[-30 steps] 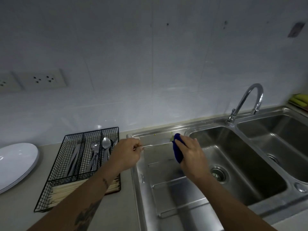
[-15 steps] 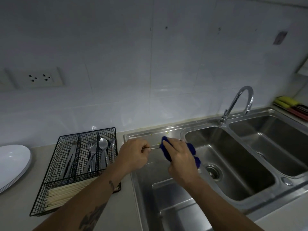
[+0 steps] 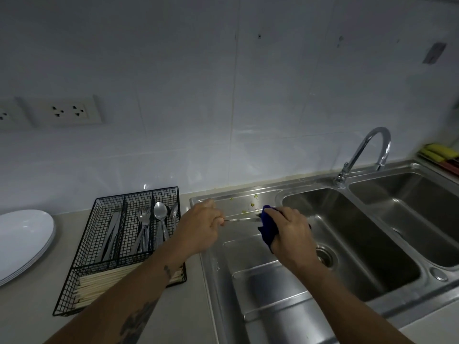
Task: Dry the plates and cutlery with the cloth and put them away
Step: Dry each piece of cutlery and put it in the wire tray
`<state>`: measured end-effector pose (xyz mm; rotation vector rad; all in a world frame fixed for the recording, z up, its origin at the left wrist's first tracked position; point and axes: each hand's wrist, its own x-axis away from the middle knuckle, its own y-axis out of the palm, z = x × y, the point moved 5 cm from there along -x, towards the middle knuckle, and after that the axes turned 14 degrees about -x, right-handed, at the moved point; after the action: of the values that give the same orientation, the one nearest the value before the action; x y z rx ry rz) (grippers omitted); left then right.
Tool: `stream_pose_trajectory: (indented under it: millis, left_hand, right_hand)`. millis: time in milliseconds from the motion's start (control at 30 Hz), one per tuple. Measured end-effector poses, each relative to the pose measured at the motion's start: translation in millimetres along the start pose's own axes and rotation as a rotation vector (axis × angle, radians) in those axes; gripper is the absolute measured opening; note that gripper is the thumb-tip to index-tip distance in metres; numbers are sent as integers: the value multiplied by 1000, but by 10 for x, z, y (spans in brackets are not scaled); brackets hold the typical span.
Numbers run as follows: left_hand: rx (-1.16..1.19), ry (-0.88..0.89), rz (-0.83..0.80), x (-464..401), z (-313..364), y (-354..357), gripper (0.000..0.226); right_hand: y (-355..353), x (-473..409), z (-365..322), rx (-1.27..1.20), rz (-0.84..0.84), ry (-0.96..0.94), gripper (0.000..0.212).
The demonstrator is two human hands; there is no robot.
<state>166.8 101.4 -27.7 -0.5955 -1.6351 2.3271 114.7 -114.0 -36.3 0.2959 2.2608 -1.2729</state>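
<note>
head view: the left hand [image 3: 201,225] pinches the handle end of a thin metal utensil [image 3: 242,219], fingers curled tight around it; which kind of cutlery it is cannot be told. the right hand [image 3: 289,230] grips the blue cloth [image 3: 268,230], fingers curled over it and wrapped round the utensil's far end. compared with half a second ago, the cloth has slid outward along the shaft, baring more metal between the hands. both hands are held above the sink's drainboard [image 3: 250,247]. judgement: a wiping stroke is under way, the piece nearly dry. the black wire caddy [image 3: 99,244], just left of the sink and already holding cutlery, is the likely destination; the white plates [image 3: 22,240] sit stacked at far left.
</note>
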Motion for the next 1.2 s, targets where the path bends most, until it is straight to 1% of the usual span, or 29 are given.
stream_pose_trajectory:
  millis: [100, 200, 267, 333, 400, 433, 500, 567, 700, 767, 833, 900, 967, 1033, 1100, 1133, 1200]
  left_hand:
    - [48, -20, 23, -46, 62, -4, 20]
    - [101, -20, 31, -83, 174, -21, 21]
    - [100, -61, 17, -82, 156, -10, 23]
    - [85, -121, -18, -44, 100, 7, 29]
    - [92, -156, -38, 1, 68, 26, 35]
    - [99, -165, -45, 13, 80, 29, 34]
    - [116, -174, -41, 4, 140, 11, 27]
    - [136, -166, -20, -44, 211, -35, 20]
    - [94, -132, -7, -80, 247, -77, 23]
    - [81, -126, 7, -45, 225, -62, 24]
    - [70, -134, 25, -3, 182, -39, 28]
    - [57, -149, 33, 15, 146, -25, 30]
    - [68, -154, 37, -7, 147, -18, 26]
    - [90, -151, 39, -26, 178, -11, 22]
    - [112, -151, 28, -24, 174, 32, 19]
    - [122, -151, 23, -8, 151, 64, 18]
    - [168, -157, 22, 46, 84, 125, 18]
  right_hand:
    - [69, -41, -223, -21, -38, -83, 67]
    - [183, 21, -491, -58, -85, -181, 59]
    - [237, 96, -467, -61, -121, -200, 62]
    - [253, 166, -265, -25, -155, -171, 67]
    - [241, 191, -82, 8, -192, -91, 84]
    - [236, 190, -51, 10, -204, -52, 87]
    - [215, 169, -127, -10, -191, -23, 77]
    - [201, 149, -260, -45, -185, -36, 69]
    - [159, 172, -293, -21, -213, -138, 67]
    - [123, 175, -145, 15, -190, -92, 66]
    - [97, 188, 0, 51, -165, 8, 66]
    - [128, 200, 15, 54, -164, 78, 71]
    - [178, 189, -89, 22, -146, 86, 73]
    - [204, 170, -212, -4, -139, 28, 66]
    - [183, 138, -165, 15, -146, -22, 63]
    - [149, 123, -88, 12, -136, -11, 63]
    - [90, 113, 101, -82, -79, 69, 61]
